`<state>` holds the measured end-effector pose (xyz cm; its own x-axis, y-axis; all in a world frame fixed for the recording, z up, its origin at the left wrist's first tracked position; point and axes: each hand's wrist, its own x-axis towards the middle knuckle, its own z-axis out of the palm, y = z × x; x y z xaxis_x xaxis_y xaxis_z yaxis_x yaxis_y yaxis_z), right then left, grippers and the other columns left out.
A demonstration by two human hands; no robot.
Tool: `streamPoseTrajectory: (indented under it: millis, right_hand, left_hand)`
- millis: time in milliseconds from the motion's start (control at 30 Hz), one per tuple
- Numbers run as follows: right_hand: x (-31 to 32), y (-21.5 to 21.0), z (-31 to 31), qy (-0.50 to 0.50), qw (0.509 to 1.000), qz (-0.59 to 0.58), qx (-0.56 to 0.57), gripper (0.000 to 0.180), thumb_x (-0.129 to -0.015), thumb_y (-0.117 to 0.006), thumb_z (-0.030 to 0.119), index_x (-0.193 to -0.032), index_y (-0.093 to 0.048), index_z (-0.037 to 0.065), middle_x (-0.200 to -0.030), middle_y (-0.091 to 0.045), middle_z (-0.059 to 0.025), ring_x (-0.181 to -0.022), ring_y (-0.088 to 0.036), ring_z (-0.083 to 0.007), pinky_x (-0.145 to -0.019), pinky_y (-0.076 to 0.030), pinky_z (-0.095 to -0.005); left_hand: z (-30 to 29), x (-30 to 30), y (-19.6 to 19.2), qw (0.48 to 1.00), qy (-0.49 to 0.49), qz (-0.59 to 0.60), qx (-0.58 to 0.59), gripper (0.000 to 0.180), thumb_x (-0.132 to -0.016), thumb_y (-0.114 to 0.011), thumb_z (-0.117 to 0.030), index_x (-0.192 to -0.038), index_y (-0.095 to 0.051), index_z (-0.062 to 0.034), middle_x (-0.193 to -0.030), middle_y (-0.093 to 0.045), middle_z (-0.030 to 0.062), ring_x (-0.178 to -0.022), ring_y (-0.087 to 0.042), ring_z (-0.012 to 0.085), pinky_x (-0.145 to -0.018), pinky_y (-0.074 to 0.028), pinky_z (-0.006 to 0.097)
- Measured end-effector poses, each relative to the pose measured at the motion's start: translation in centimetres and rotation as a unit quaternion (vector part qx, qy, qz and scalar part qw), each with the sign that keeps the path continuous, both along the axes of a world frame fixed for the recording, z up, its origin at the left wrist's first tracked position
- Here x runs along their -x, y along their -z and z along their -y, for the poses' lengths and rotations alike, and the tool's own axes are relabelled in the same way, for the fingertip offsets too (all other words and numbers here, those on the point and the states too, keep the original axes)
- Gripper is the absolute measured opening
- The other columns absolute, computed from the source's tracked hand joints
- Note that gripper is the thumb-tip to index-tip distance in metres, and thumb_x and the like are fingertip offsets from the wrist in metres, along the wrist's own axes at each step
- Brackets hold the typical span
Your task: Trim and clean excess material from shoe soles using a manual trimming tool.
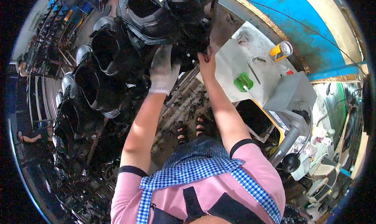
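Note:
My left hand, in a white glove smudged dark, reaches up beneath the near edge of a black shoe. Its fingers look curled, and their tips are lost against dark material. Bare, my right hand is closed at the right side of the same dark mass, thumb and fingers pressed together. What either hand grips is too dark to make out. Another black shoe sits above this mass. Left of my gloved hand, a black shoe stands in a row with several others.
Right of my right hand, a white worktable bears a green container, a yellow-and-white cup and a thin tool. A grey machine housing stands at its near side. Racks of shoes fill the left. Scraps litter the floor.

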<state>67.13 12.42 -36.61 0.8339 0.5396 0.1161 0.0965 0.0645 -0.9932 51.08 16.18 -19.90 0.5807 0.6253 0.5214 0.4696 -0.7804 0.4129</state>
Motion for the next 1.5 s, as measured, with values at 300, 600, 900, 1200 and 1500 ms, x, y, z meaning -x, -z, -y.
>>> streamPoseTrajectory:
  millis: [300, 600, 900, 1200, 1500]
  right_hand:
    - [-8.4, 3.6, -2.1, -0.052, 0.998, 0.021, 0.040, 0.060, -0.091, -0.054, 0.009, -0.145, -0.031, 0.021, -0.104, -0.062, -0.0129, -0.054, -0.059, -0.0182, -0.045, -0.048, -0.0314]
    - [0.0, -3.1, 5.3, -0.167, 0.960, -0.213, 0.077, 0.037, -0.095, -0.047, 0.022, -0.129, -0.049, 0.007, -0.101, -0.067, -0.0052, -0.050, -0.054, -0.0108, -0.041, -0.035, -0.0227]
    - [1.5, -3.6, 6.8, -0.208, 0.974, -0.056, -0.065, 0.041, -0.095, -0.054, 0.020, -0.132, -0.047, 0.007, -0.109, -0.064, -0.0072, -0.065, -0.057, -0.0105, -0.052, -0.044, -0.0257]
    - [3.6, -14.2, 11.7, -0.130, 0.977, -0.122, -0.116, 0.055, -0.086, -0.066, 0.011, -0.135, -0.042, 0.002, -0.113, -0.057, -0.0022, -0.089, -0.056, -0.0080, -0.075, -0.046, -0.0225]
    - [5.2, -23.9, 20.2, -0.108, 0.957, 0.270, 0.014, 0.058, -0.076, -0.077, 0.012, -0.129, -0.052, 0.008, -0.094, -0.059, -0.0026, -0.073, -0.051, -0.0063, -0.057, -0.041, -0.0208]
  left_hand:
    - [-3.4, -5.1, 2.3, 0.985, 0.037, -0.167, -0.036, 0.030, -0.081, -0.063, -0.028, -0.103, -0.065, -0.0073, -0.102, -0.064, 0.0109, -0.102, -0.058, 0.0307, -0.096, -0.042, 0.041]
    - [-4.3, -1.0, 3.7, 0.986, -0.016, -0.120, 0.111, 0.042, -0.084, -0.061, -0.028, -0.120, -0.056, -0.0071, -0.128, -0.053, 0.0153, -0.127, -0.041, 0.0353, -0.108, -0.032, 0.041]
    - [-4.5, 0.4, 4.7, 0.988, -0.062, -0.144, -0.013, 0.031, -0.088, -0.058, -0.027, -0.114, -0.062, -0.0103, -0.113, -0.061, 0.0177, -0.111, -0.054, 0.0343, -0.093, -0.044, 0.041]
    - [7.4, -0.7, -2.2, 0.869, 0.179, 0.231, 0.400, 0.033, -0.090, -0.061, -0.022, -0.117, -0.059, -0.0020, -0.110, -0.064, 0.0065, -0.100, -0.059, 0.0185, -0.089, -0.045, 0.032]
    - [13.3, 3.6, -9.0, 0.576, 0.213, 0.288, 0.735, 0.040, -0.088, -0.058, -0.024, -0.121, -0.055, -0.0026, -0.114, -0.061, 0.0059, -0.103, -0.057, 0.0170, -0.092, -0.044, 0.032]
